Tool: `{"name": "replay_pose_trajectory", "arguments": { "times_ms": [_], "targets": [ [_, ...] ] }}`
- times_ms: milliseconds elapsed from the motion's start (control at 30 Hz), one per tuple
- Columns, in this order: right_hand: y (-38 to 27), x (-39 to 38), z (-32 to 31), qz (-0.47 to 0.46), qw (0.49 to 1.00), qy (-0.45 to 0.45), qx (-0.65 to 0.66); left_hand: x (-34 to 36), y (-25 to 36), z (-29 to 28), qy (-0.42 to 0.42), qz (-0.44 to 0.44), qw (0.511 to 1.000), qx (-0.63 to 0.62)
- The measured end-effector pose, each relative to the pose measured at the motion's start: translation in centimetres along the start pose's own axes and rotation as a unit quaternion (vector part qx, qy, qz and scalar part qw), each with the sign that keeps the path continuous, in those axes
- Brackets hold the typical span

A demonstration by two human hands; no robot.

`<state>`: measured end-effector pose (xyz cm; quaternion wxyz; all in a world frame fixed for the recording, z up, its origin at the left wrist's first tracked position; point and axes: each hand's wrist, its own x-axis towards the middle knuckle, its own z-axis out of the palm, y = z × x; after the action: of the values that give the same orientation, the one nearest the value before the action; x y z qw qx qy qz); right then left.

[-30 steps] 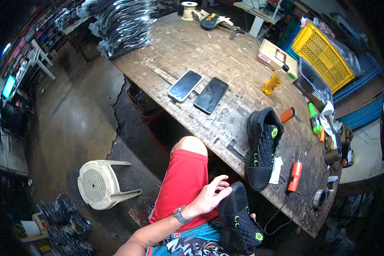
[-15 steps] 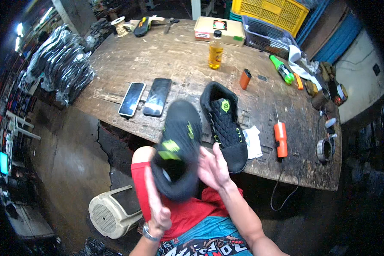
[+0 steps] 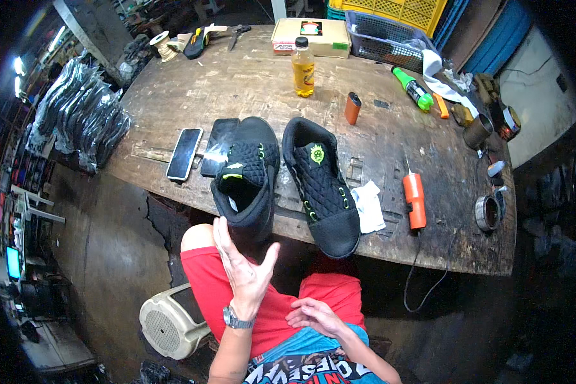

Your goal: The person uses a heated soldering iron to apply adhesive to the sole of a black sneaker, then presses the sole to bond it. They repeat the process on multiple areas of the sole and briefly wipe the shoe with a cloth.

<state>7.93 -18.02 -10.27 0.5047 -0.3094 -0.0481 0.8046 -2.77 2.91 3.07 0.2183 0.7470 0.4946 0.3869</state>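
A black quilted high-top shoe (image 3: pixel 244 169) with green lace loops stands at the table's front edge, its toe pointing away from me and partly over a dark phone (image 3: pixel 219 142). My left hand (image 3: pixel 243 272), with a watch on its wrist, is at this shoe's heel, fingers stretched and thumb apart. Whether the fingertips touch the heel, I cannot tell. To the right lies the matching shoe (image 3: pixel 323 192), its toe toward me and reaching past the edge. Over my lap, my right hand (image 3: pixel 317 317) is loosely bent with nothing visible in it.
A white-edged phone (image 3: pixel 184 153) lies left. An orange corded tool (image 3: pixel 415 201) with a thin tip and a crumpled white cloth (image 3: pixel 368 208) lie right. Farther back are a yellow drink bottle (image 3: pixel 303 69), a lighter (image 3: pixel 352 109) and a cardboard box (image 3: pixel 313 45). A plastic stool (image 3: pixel 166 326) stands lower left.
The shoe that was between my hands has gone forward onto the table, over the dark phone. My right hand has drawn back to my lap. The left stays behind the heel.
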Motion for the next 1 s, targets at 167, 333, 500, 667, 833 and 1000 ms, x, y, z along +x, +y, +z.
{"name": "replay_pose_trajectory", "arguments": {
  "times_ms": [167, 333, 500, 667, 833, 1000],
  "targets": [
    [-0.5, 1.4, -0.7, 0.016, 1.000, 0.001, 0.011, 3.9, 0.8, 0.4, 0.005, 0.021, 0.999, 0.042],
    [-0.5, 1.7, -1.2, 0.017, 1.000, -0.008, 0.023, 5.4, -0.8, -0.4, 0.061, -0.075, 0.990, -0.101],
    [-0.4, 1.5, -1.3, 0.014, 0.999, 0.016, 0.046, -0.3, -2.2, -7.7, 0.049, -0.214, 0.844, -0.488],
    [-0.4, 1.8, -1.4, 0.015, 0.999, -0.001, 0.031, -3.3, -3.7, -12.0, 0.022, -0.300, 0.745, -0.596],
    [-0.9, 2.1, -0.9, 0.022, 0.999, 0.009, 0.027, -5.3, -6.3, -12.1, 0.000, -0.272, 0.734, -0.623],
    [-0.9, 1.9, -0.6, 0.016, 1.000, 0.015, 0.021, -6.7, -8.3, -12.3, -0.038, -0.287, 0.528, -0.798]
  ]
}}
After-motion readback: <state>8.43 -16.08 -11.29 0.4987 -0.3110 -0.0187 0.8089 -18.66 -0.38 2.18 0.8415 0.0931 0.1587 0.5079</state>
